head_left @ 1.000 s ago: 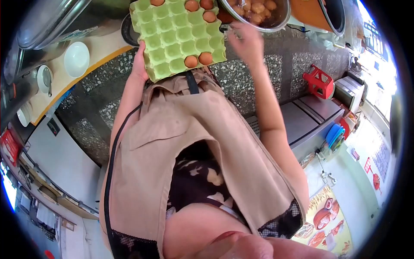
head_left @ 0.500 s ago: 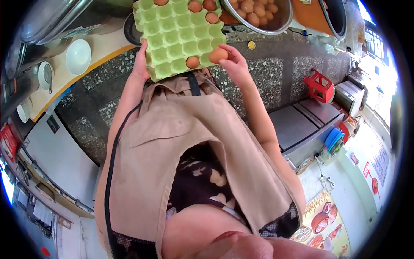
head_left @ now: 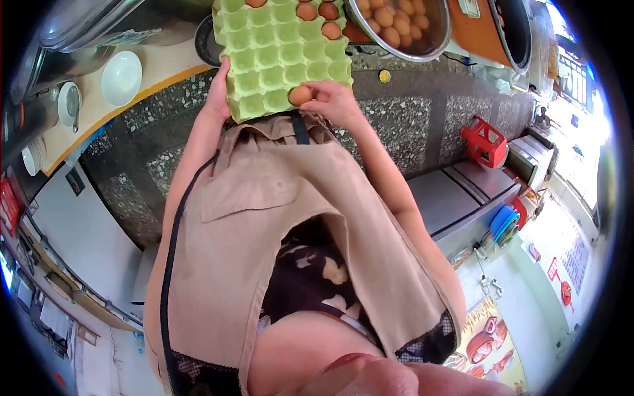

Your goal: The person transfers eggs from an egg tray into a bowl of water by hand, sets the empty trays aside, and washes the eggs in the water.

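A green egg tray [head_left: 264, 59] is held by its left edge in my left hand [head_left: 218, 92], the fingers out of sight beneath it. My right hand [head_left: 332, 104] reaches over the tray's near right corner, fingertips closed on a brown egg [head_left: 301, 96] at the near row. Several brown eggs [head_left: 331, 30] sit in the tray's far part, and many of its cups hold nothing. Beyond the tray's right side stands a metal bowl [head_left: 446, 39] with several eggs in liquid.
White bowls [head_left: 121, 78] stand on the counter [head_left: 155, 69] at left. A dark pot [head_left: 512, 39] is at the upper right. On the right are a red stool [head_left: 485, 142] and a metal cabinet [head_left: 439, 204]. A small yellow item [head_left: 384, 76] lies on the floor.
My right hand came back from beside the metal bowl, lifted the near right corner egg, then moved left to the neighbouring egg. The tray shifted slightly right in view.
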A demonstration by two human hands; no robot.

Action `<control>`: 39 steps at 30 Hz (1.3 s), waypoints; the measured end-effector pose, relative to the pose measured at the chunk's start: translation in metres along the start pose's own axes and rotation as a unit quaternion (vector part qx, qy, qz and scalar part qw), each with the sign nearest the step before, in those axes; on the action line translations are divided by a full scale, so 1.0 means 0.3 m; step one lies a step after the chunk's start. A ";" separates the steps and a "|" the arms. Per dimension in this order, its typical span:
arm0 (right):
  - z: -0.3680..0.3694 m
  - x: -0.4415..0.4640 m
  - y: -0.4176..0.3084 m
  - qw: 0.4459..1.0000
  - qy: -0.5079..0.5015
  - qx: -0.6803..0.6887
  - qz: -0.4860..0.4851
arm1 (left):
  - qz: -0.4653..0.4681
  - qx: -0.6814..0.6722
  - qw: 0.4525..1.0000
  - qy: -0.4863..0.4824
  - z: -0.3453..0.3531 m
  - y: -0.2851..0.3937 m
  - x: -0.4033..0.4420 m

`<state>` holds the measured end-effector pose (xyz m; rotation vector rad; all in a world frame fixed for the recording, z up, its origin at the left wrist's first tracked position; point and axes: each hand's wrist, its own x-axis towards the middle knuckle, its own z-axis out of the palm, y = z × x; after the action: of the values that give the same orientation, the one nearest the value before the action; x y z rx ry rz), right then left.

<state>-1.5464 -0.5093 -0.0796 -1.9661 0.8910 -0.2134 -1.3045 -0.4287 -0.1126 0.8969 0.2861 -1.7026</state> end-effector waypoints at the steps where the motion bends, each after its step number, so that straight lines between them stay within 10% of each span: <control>1: -0.038 -0.005 -0.009 1.000 -0.002 -0.002 -0.002 | 0.002 -0.002 1.000 0.000 0.000 -0.001 -0.001; 3: -0.114 -0.018 -0.041 0.897 -0.058 0.361 0.248 | 0.003 0.008 1.000 0.007 -0.001 -0.002 0.003; 10: -0.211 0.012 -0.005 0.809 0.098 0.554 0.170 | -0.043 -0.036 0.998 -0.025 -0.005 0.008 -0.001; 14: -0.430 0.159 0.082 0.929 0.300 0.143 0.165 | -0.032 -0.036 0.999 -0.017 -0.011 0.006 0.000; 18: -0.541 0.268 0.223 0.913 0.281 -0.258 0.142 | -0.015 -0.014 1.000 -0.012 -0.024 -0.001 0.011; 22: -0.539 0.276 0.236 0.924 0.252 -0.224 0.181 | -0.012 -0.010 1.000 0.003 -0.048 -0.011 0.025; 24: -0.450 0.261 0.154 0.823 0.390 -0.411 -0.031 | -0.004 -0.005 1.000 0.008 -0.064 -0.017 0.037; 27: -0.248 0.280 0.037 0.912 0.303 -0.256 -0.106 | -0.018 -0.020 1.000 -0.012 -0.094 -0.020 0.053; 34: -0.087 0.483 0.086 0.902 0.265 -0.323 0.110 | -0.034 0.018 0.998 0.056 -0.097 -0.018 0.033; 39: -0.039 0.515 0.182 0.808 0.309 -0.497 0.073 | 0.009 -0.025 0.997 -0.075 -0.104 -0.023 0.047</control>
<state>-1.4679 -0.6362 -0.1486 -2.8270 1.8461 -0.3536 -1.2989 -0.4177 -0.1452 0.7288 0.2178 -1.7276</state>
